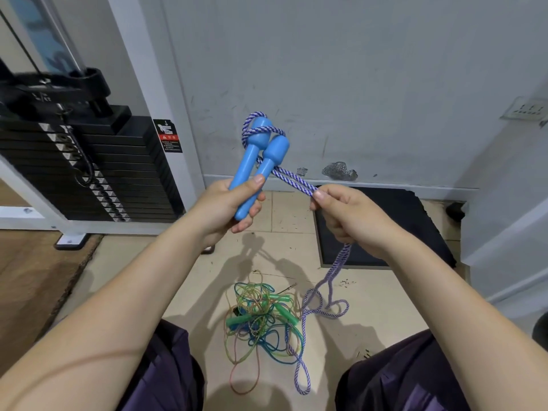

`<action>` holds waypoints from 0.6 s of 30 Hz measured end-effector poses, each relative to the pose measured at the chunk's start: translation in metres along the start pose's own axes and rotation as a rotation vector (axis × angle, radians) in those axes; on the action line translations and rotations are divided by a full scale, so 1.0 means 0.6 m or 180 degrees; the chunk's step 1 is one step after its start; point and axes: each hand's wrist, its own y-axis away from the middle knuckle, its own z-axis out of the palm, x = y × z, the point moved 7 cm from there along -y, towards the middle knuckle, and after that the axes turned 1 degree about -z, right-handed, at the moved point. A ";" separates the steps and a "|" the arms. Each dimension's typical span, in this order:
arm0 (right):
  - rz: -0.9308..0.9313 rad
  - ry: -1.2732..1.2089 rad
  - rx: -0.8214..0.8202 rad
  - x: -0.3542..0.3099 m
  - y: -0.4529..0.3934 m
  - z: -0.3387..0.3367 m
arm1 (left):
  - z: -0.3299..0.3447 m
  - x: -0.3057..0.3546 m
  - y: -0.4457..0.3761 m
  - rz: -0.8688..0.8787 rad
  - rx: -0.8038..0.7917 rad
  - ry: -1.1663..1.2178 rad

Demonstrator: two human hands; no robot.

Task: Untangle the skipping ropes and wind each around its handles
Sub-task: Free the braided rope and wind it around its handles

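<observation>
Left hand (234, 203) is gripping both blue handles (258, 155), right hand (341, 215) is pinching the doubled purple-white rope (293, 179), winding barely beginning; below the hands, the tangled thin ropes (261, 321) are waiting.

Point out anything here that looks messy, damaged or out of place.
The tangle of thin ropes lies knotted on the floor, green handles buried in it. The wall patch above the skirting is chipped bare. The left hand grips the blue handles; the right hand pinches the striped rope, its slack strewn on the floor.
</observation>
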 end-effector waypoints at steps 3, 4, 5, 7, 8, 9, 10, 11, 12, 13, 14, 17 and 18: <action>-0.0011 0.0198 -0.0177 0.001 0.006 0.003 | -0.008 -0.003 0.000 -0.0020 0.0143 -0.0080; 0.0012 0.0338 -0.0276 0.004 0.010 0.007 | -0.014 -0.004 -0.001 -0.0023 0.0233 -0.0049; 0.0056 0.0451 -0.0380 0.009 0.013 0.013 | -0.021 -0.003 -0.002 -0.0023 0.0328 0.0010; 0.0178 0.0545 -0.0496 0.019 0.015 0.020 | -0.032 0.000 -0.003 -0.0016 0.0434 0.0097; 0.0223 0.0534 -0.0484 0.021 0.015 0.021 | -0.033 0.000 -0.003 -0.0019 0.0431 0.0094; 0.0234 0.0493 -0.0443 0.020 0.015 0.021 | -0.031 -0.001 -0.002 -0.0034 0.0411 0.0069; 0.0209 0.0470 -0.0397 0.017 0.015 0.020 | -0.028 -0.002 -0.001 -0.0056 0.0387 0.0034; 0.0158 0.0487 -0.0364 0.014 0.014 0.019 | -0.025 -0.004 0.000 -0.0077 0.0368 0.0004; 0.0097 0.0518 -0.0360 0.011 0.015 0.020 | -0.022 -0.006 0.000 -0.0092 0.0357 -0.0012; 0.0039 0.0532 -0.0384 0.008 0.015 0.022 | -0.020 -0.008 0.000 -0.0102 0.0354 -0.0016; 0.0005 0.0509 -0.0413 0.006 0.016 0.025 | -0.019 -0.008 0.000 -0.0107 0.0354 -0.0015; 0.0122 0.0264 -0.0341 0.005 0.011 0.025 | -0.017 -0.010 -0.001 -0.0127 0.0322 -0.0054; 0.0182 0.0202 -0.0281 0.004 0.010 0.023 | -0.014 -0.011 0.000 -0.0141 0.0302 -0.0109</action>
